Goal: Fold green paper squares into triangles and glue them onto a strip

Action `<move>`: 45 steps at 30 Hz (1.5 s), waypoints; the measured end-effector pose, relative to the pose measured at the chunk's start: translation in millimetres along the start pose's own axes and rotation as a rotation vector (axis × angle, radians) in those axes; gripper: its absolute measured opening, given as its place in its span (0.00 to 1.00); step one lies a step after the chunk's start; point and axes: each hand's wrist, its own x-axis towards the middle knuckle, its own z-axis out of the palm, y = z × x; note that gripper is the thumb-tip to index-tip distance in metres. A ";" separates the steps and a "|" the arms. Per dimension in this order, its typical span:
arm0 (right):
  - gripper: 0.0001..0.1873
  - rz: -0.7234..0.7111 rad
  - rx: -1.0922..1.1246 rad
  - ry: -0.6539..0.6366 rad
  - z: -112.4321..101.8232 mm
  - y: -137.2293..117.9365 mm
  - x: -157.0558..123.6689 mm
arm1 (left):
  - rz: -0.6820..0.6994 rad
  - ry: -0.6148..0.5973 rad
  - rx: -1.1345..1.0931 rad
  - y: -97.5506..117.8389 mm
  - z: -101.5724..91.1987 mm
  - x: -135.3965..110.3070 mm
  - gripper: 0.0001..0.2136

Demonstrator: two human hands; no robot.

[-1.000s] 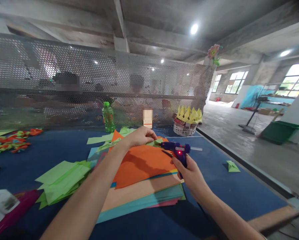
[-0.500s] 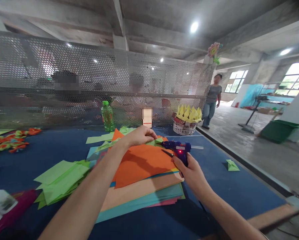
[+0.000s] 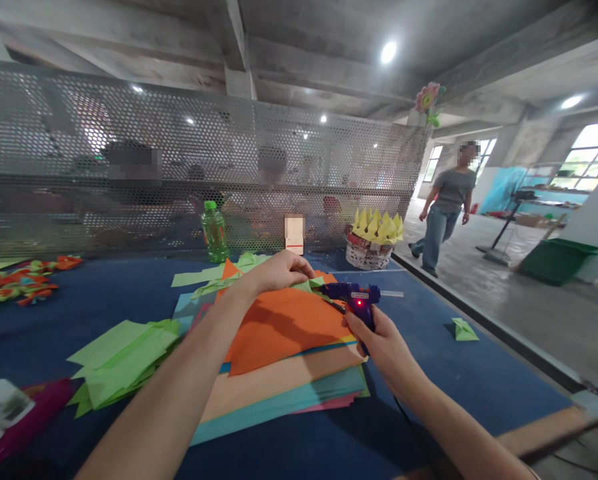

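In my right hand (image 3: 379, 333) is a blue glue gun (image 3: 361, 301) with a red light on its body and a clear glue stick (image 3: 393, 294) sticking out at the back. Its nozzle points left, at a small piece of green paper (image 3: 315, 284). My left hand (image 3: 285, 270) pinches that paper, with the fingertips partly hiding it. Both hands are over a stack of coloured paper with an orange sheet (image 3: 289, 327) on top. Peach and light blue sheets (image 3: 279, 407) show beneath it.
Green paper sheets (image 3: 123, 363) lie to the left, and a folded green piece (image 3: 465, 329) to the right. Behind stand a green bottle (image 3: 214, 232) and a basket (image 3: 369, 253) with yellow paper points, before a perforated metal screen (image 3: 179, 147). A person (image 3: 446, 200) walks beyond the table.
The glue gun has shifted very slightly left toward the green paper. My left hand stays almost still. The person in the background has walked right and closer.
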 end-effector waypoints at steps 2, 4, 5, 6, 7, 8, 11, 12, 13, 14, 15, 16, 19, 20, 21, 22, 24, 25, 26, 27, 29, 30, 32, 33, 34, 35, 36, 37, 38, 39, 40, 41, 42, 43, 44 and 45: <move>0.21 -0.003 0.001 -0.003 -0.3 0.6 0.6 | 0.009 0.006 -0.001 -0.7 0.3 0.7 0.13; 0.21 -0.007 -0.004 -0.003 -0.6 1.3 0.9 | 0.019 0.011 -0.003 -1.4 0.7 1.5 0.13; 0.21 -0.010 -0.009 -0.002 -0.8 1.6 0.9 | 0.023 0.012 -0.004 -1.7 0.9 1.8 0.13; 0.21 -0.013 -0.015 0.000 -0.9 1.8 0.9 | 0.026 0.013 -0.006 -1.9 1.1 2.0 0.13; 0.22 -0.017 -0.021 0.003 -1.1 1.8 0.8 | 0.028 0.013 -0.008 -2.0 1.3 2.2 0.13; 0.22 -0.022 -0.027 0.007 -1.2 1.9 0.6 | 0.030 0.013 -0.010 -2.1 1.4 2.2 0.13; 0.22 -0.040 -0.041 0.013 -1.4 1.7 0.0 | 0.029 0.013 -0.013 -2.4 1.6 2.3 0.13; 0.22 -0.044 -0.044 0.013 -1.5 1.6 -0.2 | 0.029 0.013 -0.013 -2.6 1.6 2.3 0.13; 0.22 -0.047 -0.047 0.012 -1.6 1.5 -0.4 | 0.029 0.013 -0.013 -2.8 1.7 2.5 0.13; 0.22 -0.049 -0.050 0.011 -1.7 1.4 -0.5 | 0.029 0.012 -0.014 -3.0 1.7 2.7 0.13; 0.22 -0.051 -0.053 0.013 -1.9 1.4 -0.6 | 0.030 0.012 -0.015 -3.2 1.7 2.9 0.13; 0.22 -0.052 -0.056 0.015 -2.1 1.4 -0.5 | 0.030 0.011 -0.015 -3.3 1.7 3.0 0.13; 0.22 -0.056 -0.061 0.019 -2.5 1.6 -0.1 | 0.030 0.011 -0.017 -3.0 1.7 3.0 0.13; 0.22 -0.057 -0.062 0.019 -2.7 1.8 0.1 | 0.029 0.011 -0.018 -2.7 1.6 2.8 0.13; 0.23 -0.058 -0.063 0.018 -2.8 2.0 0.2 | 0.028 0.012 -0.019 -2.4 1.6 2.6 0.13; 0.23 -0.059 -0.065 0.016 -3.0 2.2 0.3 | 0.026 0.014 -0.020 -2.1 1.5 2.4 0.13; 0.23 -0.060 -0.071 0.013 -3.6 2.7 0.1 | 0.024 0.017 -0.026 -1.6 1.3 2.2 0.13; 0.22 -0.061 -0.074 0.012 -3.9 2.9 -0.1 | 0.024 0.020 -0.030 -1.5 1.2 2.1 0.13; 0.22 -0.061 -0.077 0.011 -4.3 3.0 -0.4 | 0.025 0.022 -0.035 -1.5 1.2 2.2 0.13; 0.22 -0.060 -0.081 0.011 -4.6 3.1 -0.8 | 0.027 0.026 -0.041 -1.4 1.1 2.2 0.13; 0.21 -0.060 -0.089 0.017 -5.2 2.8 -1.8 | 0.034 0.033 -0.057 -1.3 1.1 2.1 0.14; 0.21 -0.060 -0.092 0.021 -5.4 2.5 -2.2 | 0.038 0.037 -0.065 -1.0 1.1 2.0 0.14; 0.21 -0.060 -0.097 0.027 -5.9 1.8 -2.8 | 0.040 0.047 -0.077 -0.4 1.1 1.4 0.15; 0.21 -0.060 -0.099 0.028 -6.1 1.4 -2.9 | 0.039 0.052 -0.080 0.0 1.0 1.0 0.15; 0.22 -0.060 -0.101 0.029 -6.5 0.9 -3.0 | 0.036 0.056 -0.081 0.4 0.9 0.6 0.15; 0.22 -0.059 -0.104 0.028 -6.9 0.4 -3.3 | 0.032 0.059 -0.079 0.6 0.8 0.2 0.15; 0.22 -0.057 -0.108 0.026 -7.4 -0.1 -3.9 | 0.027 0.062 -0.077 0.8 0.6 -0.1 0.15; 0.22 -0.056 -0.112 0.024 -8.2 -0.7 -5.0 | 0.022 0.065 -0.073 0.8 0.4 -0.4 0.15; 0.21 -0.055 -0.115 0.022 -9.4 -1.3 -6.5 | 0.016 0.068 -0.068 0.7 0.2 -0.6 0.15; 0.21 -0.053 -0.120 0.019 -11.0 -1.9 -8.4 | 0.009 0.072 -0.063 0.5 0.1 -0.7 0.15; 0.21 -0.049 -0.126 0.019 -13.4 -2.3 -10.6 | 0.001 0.076 -0.057 0.2 0.1 -0.6 0.15; 0.21 -0.042 -0.135 0.023 -16.7 -2.7 -12.7 | -0.007 0.079 -0.051 0.0 0.0 -0.4 0.15; 0.21 -0.033 -0.147 0.031 -21.3 -2.8 -14.4 | -0.015 0.079 -0.044 -0.2 0.1 -0.2 0.15; 0.22 -0.023 -0.169 0.046 -27.4 -2.6 -15.3 | -0.023 0.078 -0.036 -0.1 0.1 0.2 0.14; 0.22 -0.013 -0.198 0.063 -35.3 -2.3 -14.9 | -0.030 0.075 -0.028 0.1 0.0 0.5 0.14; 0.23 -0.009 -0.234 0.087 -45.0 -1.8 -13.1 | -0.036 0.070 -0.020 0.5 0.0 0.8 0.14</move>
